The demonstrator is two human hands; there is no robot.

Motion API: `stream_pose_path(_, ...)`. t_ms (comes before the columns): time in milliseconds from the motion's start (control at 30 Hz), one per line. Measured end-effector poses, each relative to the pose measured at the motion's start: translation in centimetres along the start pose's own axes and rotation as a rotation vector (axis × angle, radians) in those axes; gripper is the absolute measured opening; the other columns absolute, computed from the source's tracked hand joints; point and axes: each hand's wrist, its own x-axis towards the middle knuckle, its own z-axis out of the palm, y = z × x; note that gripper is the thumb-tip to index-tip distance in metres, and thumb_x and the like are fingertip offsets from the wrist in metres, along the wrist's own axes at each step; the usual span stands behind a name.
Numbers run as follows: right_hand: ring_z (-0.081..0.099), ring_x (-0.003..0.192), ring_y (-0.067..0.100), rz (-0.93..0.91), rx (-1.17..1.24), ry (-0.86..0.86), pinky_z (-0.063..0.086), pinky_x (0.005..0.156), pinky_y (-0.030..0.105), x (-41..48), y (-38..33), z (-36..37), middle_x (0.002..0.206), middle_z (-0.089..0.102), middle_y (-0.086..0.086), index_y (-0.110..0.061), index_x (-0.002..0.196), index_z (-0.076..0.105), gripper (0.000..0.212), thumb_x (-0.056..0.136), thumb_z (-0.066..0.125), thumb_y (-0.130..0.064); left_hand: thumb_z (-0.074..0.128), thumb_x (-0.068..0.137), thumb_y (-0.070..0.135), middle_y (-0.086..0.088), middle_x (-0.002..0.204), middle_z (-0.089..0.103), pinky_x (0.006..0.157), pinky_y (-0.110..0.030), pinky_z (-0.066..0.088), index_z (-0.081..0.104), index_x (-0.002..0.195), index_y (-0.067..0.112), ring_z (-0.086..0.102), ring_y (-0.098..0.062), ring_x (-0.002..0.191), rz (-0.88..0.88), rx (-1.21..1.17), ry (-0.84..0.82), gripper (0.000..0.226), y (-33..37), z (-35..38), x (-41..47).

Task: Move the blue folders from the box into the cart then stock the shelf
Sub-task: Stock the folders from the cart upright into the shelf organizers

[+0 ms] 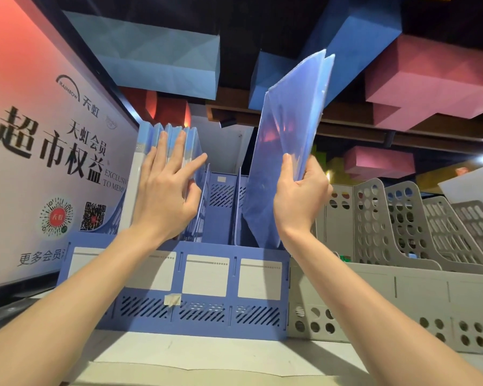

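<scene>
Reaching up over the pale shelf (pixel 207 355), both bare forearms meet at the blue rack (pixel 207 316) standing on its front edge, so the stocking step looks to be in hand; the left hand (pixel 165 196) lies flat with fingers spread against the edges of the shelved folders (pixel 176 137) in the rack's left slots, probably to keep them upright and packed leftward while more go in; the right hand (pixel 299 201) pinches a thin sheaf of translucent blue folders (pixel 287 129) by its near edge, thumb on one face and curled fingers on the other, the sheaf leaning right with its foot already down in the rightmost slot; gripping low on the edge likely lets it steer the floppy sheets between the dividers; just beside the blue rack stands a grey rack (pixel 374 288); to the left a poster (pixel 39 135) leans close; furthest off hang blue and pink blocks (pixel 156 57) overhead; neither box nor cart is in view
</scene>
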Motion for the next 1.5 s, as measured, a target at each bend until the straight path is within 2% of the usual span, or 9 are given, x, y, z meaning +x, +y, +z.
stream_pose_path(167, 0.051, 0.055, 0.007, 0.016, -0.050, -0.064, 0.040, 0.056, 0.019, -0.2, 1.4, 1.2, 0.061, 0.062, -0.005, -0.016, 0.083, 0.068, 0.019, 0.097, 0.060, -0.025, 0.045, 0.089, 0.024, -0.006, 0.166, 0.023, 0.126, -0.046, 0.008, 0.054, 0.145, 0.027, 0.006, -0.029, 0.156, 0.002, 0.002, 0.005, 0.057, -0.1, 0.0, 0.0)
stream_pose_path(300, 0.047, 0.072, -0.013, 0.130, -0.090, -0.108, 0.034, 0.061, 0.005, -0.6, 2.3, 1.0, 0.066, 0.066, -0.006, -0.018, 0.075, 0.066, 0.023, 0.095, 0.061, -0.026, 0.045, 0.088, 0.024, -0.007, 0.165, 0.025, 0.126, -0.048, 0.011, 0.055, 0.144, 0.027, 0.008, -0.030, 0.156, 0.014, 0.002, 0.021, 0.057, -0.2, 0.2, 0.0)
stream_pose_path(433, 0.051, 0.057, 0.011, 0.178, -0.105, -0.131, 0.042, 0.055, 0.024, -1.0, 2.7, 1.2, 0.063, 0.065, -0.008, -0.019, 0.070, 0.065, 0.024, 0.092, 0.064, -0.029, 0.044, 0.088, 0.025, -0.007, 0.165, 0.026, 0.126, -0.048, 0.012, 0.055, 0.144, 0.026, 0.009, -0.030, 0.156, 0.021, -0.003, 0.031, 0.057, -0.3, 0.3, 0.0)
stream_pose_path(533, 0.045, 0.053, 0.012, 0.222, -0.117, -0.194, 0.038, 0.052, 0.027, -1.3, 3.1, 1.4, 0.059, 0.060, -0.009, -0.019, 0.065, 0.060, 0.027, 0.090, 0.065, -0.027, 0.045, 0.088, 0.025, -0.007, 0.164, 0.026, 0.125, -0.048, 0.012, 0.055, 0.144, 0.025, 0.009, -0.030, 0.156, 0.019, -0.003, 0.032, 0.057, -0.2, 0.3, 0.0)
stream_pose_path(667, 0.061, 0.069, 0.022, 0.232, -0.150, -0.237, 0.054, 0.064, 0.039, -1.6, 3.3, 1.2, 0.070, 0.068, -0.008, -0.021, 0.074, 0.065, 0.014, 0.087, 0.065, -0.026, 0.045, 0.088, 0.024, -0.006, 0.165, 0.025, 0.126, -0.047, 0.010, 0.054, 0.145, 0.025, 0.008, -0.029, 0.156, 0.009, -0.005, 0.024, 0.057, -0.3, 0.2, 0.0)
stream_pose_path(733, 0.060, 0.073, 0.023, 0.214, -0.203, -0.291, 0.053, 0.067, 0.038, -1.4, 3.2, 1.0, 0.075, 0.067, -0.007, -0.019, 0.078, 0.061, 0.012, 0.086, 0.065, -0.026, 0.045, 0.089, 0.024, -0.006, 0.165, 0.024, 0.126, -0.046, 0.008, 0.054, 0.145, 0.026, 0.006, -0.028, 0.156, 0.003, -0.004, 0.018, 0.057, -0.3, 0.1, 0.0)
stream_pose_path(1033, 0.063, 0.090, 0.031, 0.155, -0.372, -0.449, 0.055, 0.080, 0.050, -2.0, 2.7, 0.2, 0.099, 0.067, 0.004, -0.018, 0.116, 0.053, 0.033, 0.087, 0.062, -0.030, 0.046, 0.090, 0.024, -0.005, 0.166, 0.024, 0.126, -0.043, 0.004, 0.052, 0.146, 0.026, 0.006, -0.027, 0.156, 0.000, -0.003, -0.003, 0.056, 0.1, 0.0, -0.2)
stream_pose_path(1367, 0.055, 0.103, 0.028, 0.260, -0.391, -0.593, 0.053, 0.088, 0.051, -2.5, 3.1, -1.9, 0.114, 0.057, 0.008, -0.018, 0.131, 0.040, 0.035, 0.101, 0.048, -0.035, 0.048, 0.098, 0.014, -0.006, 0.170, 0.006, 0.123, -0.048, 0.005, 0.036, 0.154, 0.028, -0.003, -0.030, 0.156, -0.043, 0.115, -0.094, 0.059, 0.0, -0.2, -1.1)
stream_pose_path(1500, 0.046, 0.106, 0.021, 0.351, -0.335, -0.684, 0.042, 0.084, 0.035, -3.5, 2.5, -3.2, 0.131, 0.052, 0.012, -0.018, 0.138, 0.036, 0.040, 0.103, 0.047, -0.034, 0.052, 0.099, 0.016, -0.007, 0.169, -0.006, 0.122, -0.052, 0.006, 0.017, 0.161, 0.030, -0.012, -0.033, 0.155, -0.051, 0.175, -0.207, 0.072, -0.1, -0.9, -2.2)
